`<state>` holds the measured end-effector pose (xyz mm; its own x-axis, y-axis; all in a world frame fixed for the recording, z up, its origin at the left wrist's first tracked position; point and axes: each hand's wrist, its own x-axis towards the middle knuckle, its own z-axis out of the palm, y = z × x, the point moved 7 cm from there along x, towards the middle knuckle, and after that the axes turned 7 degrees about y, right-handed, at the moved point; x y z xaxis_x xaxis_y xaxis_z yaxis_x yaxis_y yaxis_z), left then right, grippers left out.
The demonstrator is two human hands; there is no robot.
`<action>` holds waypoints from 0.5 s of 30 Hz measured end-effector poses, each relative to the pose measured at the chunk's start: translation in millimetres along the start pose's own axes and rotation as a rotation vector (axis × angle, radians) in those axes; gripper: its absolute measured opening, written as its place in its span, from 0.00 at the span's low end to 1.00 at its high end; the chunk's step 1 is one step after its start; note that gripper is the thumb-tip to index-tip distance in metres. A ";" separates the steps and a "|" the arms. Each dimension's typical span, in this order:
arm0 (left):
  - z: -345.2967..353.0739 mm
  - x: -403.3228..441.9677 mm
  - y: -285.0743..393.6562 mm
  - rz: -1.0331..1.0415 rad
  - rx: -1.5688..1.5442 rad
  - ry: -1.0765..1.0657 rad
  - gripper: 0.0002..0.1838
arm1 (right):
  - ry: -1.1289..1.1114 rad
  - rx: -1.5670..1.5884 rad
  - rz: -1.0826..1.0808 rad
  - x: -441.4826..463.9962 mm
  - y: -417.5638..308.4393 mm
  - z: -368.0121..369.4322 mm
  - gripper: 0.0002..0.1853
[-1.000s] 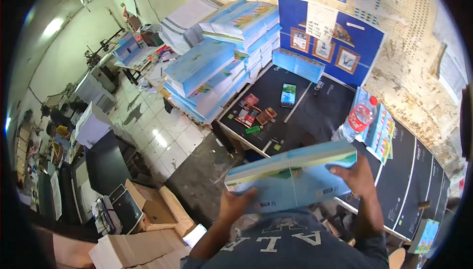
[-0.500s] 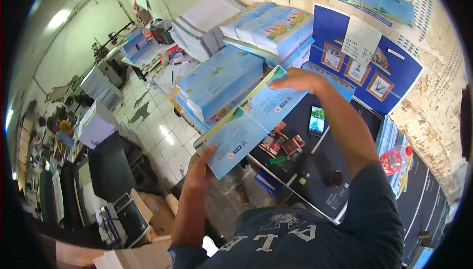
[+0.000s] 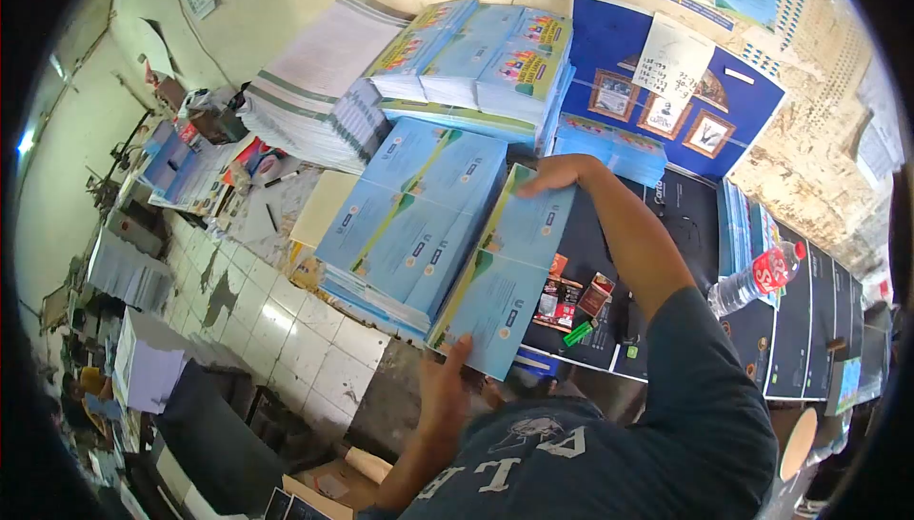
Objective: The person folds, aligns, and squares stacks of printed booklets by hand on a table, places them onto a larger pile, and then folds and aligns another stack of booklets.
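Right now, blue bundle: the slim bundle of light-blue printed booklets (image 3: 509, 296) lies between both hands, just right of the wide light-blue booklet stack (image 3: 414, 210); whether anything bears its weight from below cannot be seen.

Left hand: the left hand (image 3: 446, 396) grips the near end, thumb on the printed face, fingers mostly hidden. A slack pinch could let that corner slip and the bundle tip towards the floor.

Right hand: the right hand (image 3: 557, 172) grasps the far end, thumb over the top face and slightly blurred. Uneven force between the hands could twist the booklets out of line.

Pale strand: one thin pale strand (image 3: 500, 257) crosses the bundle near its middle. With a single tie, the ends might fan out if squeezed only at the surface.

Stack side: the bundle's long edge runs close beside the wide stack, with a dark gap towards the far end. Catching that edge might drag the upper booklets askew or bend a cover.

Black tabletop: red and dark small packets (image 3: 560, 301) and a green plastic lighter (image 3: 578, 333) lie near the bundle's right edge on the black tabletop (image 3: 690, 210). A low sweep could knock them off the front.

Bottle: the clear plastic bottle with a red label and cap (image 3: 757, 280) sits near the dark sleeve (image 3: 709, 353) in view; an elbow swinging outwards might hit it.
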<state>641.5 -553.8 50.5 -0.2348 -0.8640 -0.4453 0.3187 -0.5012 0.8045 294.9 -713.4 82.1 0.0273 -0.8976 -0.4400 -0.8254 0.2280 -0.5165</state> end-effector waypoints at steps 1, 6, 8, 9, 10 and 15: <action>0.2 0.8 -2.6 -0.009 -0.069 0.022 0.26 | 0.018 -0.038 0.069 -1.0 3.5 -2.1 0.49; 0.8 -4.3 -8.6 -0.079 -0.147 0.039 0.25 | 0.689 1.128 0.145 -57.5 40.4 6.8 0.45; 0.1 -1.1 -8.5 -0.010 -0.110 0.020 0.29 | 1.173 1.283 0.224 -78.9 74.3 61.0 0.46; -1.0 -2.9 -7.5 -0.004 -0.100 0.031 0.29 | 0.784 1.536 0.025 -113.9 6.9 85.5 0.43; 0.4 -3.3 -7.1 -0.017 -0.083 0.040 0.29 | 0.755 1.583 0.224 -121.1 -3.3 120.0 0.50; 0.0 -5.2 -8.1 -0.053 -0.106 0.053 0.28 | 0.668 1.478 0.143 -133.1 -57.8 164.9 0.45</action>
<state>640.1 -545.3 46.2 -0.2058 -0.8363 -0.5083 0.4032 -0.5457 0.7346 431.9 -544.9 49.5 -0.5588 -0.7434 -0.3675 0.4412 0.1088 -0.8908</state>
